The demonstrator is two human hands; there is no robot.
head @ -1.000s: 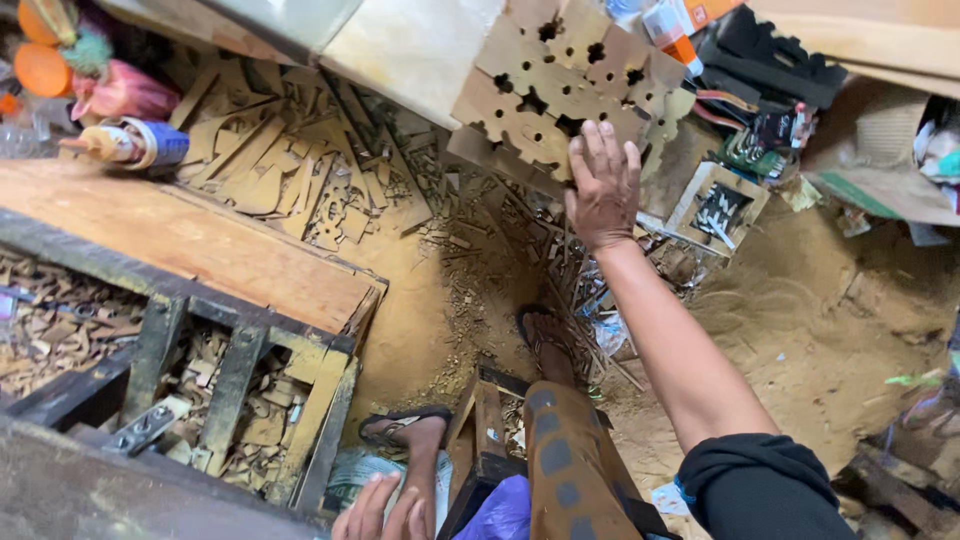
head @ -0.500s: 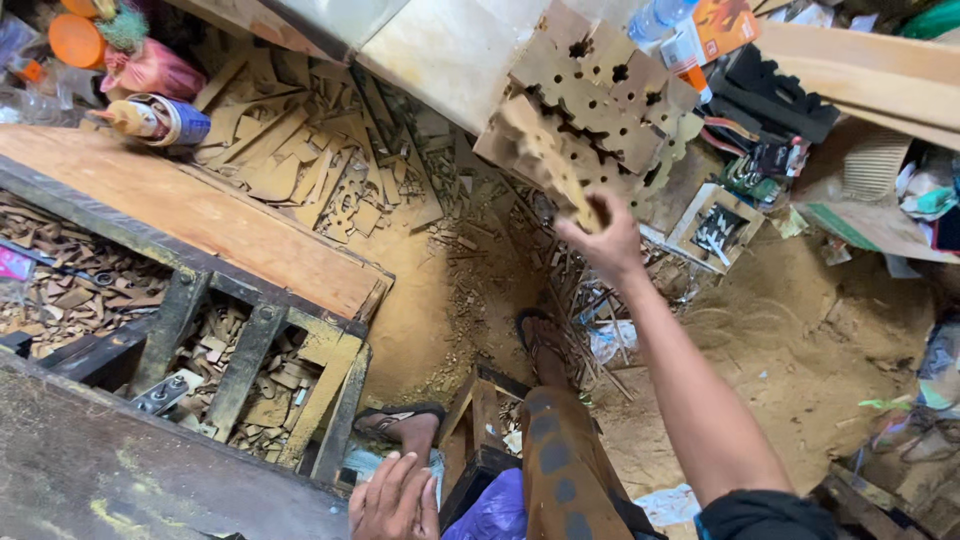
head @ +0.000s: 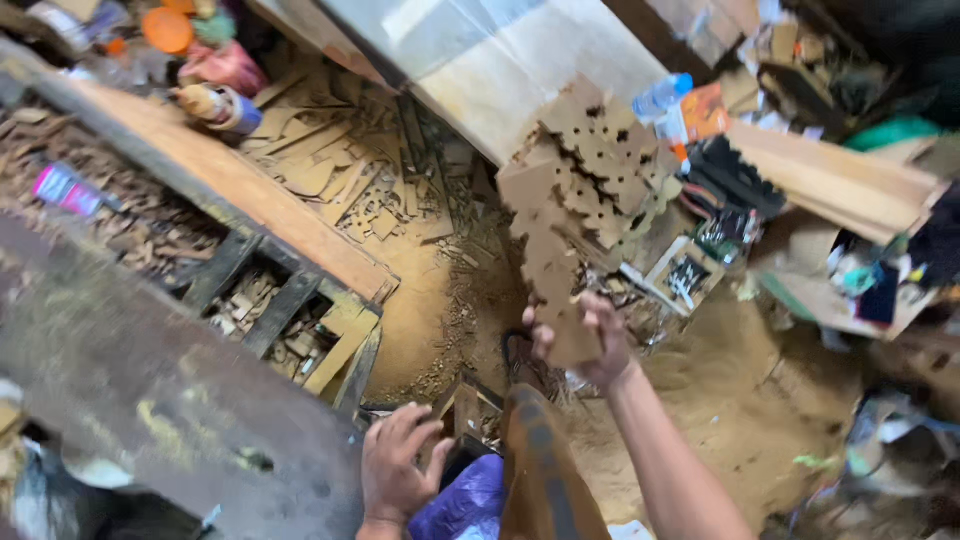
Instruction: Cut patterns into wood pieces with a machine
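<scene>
Centrally, a flat wooden cut-out panel (head: 585,200), pierced with many holes, is held upright above the sawdust floor (head: 720,390). The person's right hand (head: 585,340) has its grip clamped on the panel's lower end. The left hand (head: 395,470) hovers low with fingers spread apart, holding nothing, near a purple cloth (head: 465,500). To the left, a long wooden plank (head: 230,185) lies along a dark desk (head: 150,390), with wood offcuts (head: 340,170) strewn beyond.

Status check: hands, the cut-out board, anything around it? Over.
Right hand gripping perforated wooden board at its lower end. Left hand open, empty. Scrap offcuts and sawdust floor below.
</scene>
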